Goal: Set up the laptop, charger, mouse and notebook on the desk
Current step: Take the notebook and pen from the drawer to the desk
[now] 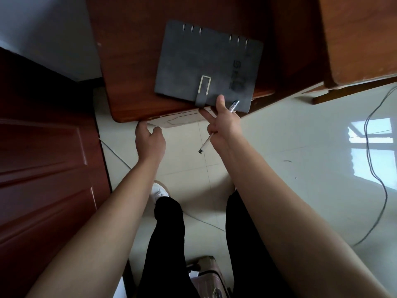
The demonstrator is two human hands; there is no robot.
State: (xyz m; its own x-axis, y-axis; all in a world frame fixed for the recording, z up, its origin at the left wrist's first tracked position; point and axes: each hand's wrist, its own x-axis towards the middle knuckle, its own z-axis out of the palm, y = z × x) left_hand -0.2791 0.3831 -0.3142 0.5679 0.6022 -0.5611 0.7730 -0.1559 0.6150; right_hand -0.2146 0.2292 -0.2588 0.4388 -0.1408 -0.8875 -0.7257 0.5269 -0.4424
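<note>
A grey ring-bound notebook (206, 65) with a strap clasp lies shut on the brown wooden desk (133, 61), its near edge overhanging the desk's front edge. My right hand (223, 123) pinches that near edge, thumb on the cover and fingers underneath, while also holding a white pen (206, 143) between its fingers. My left hand (150, 138) is curled at the desk's front edge, fingertips touching the underside lip. No laptop, charger or mouse is visible.
A dark red door (43, 158) stands at the left. A second wooden piece (361, 39) sits at the upper right. A black cable (373, 168) trails over the pale tiled floor. A pink suitcase (206, 276) stands by my legs.
</note>
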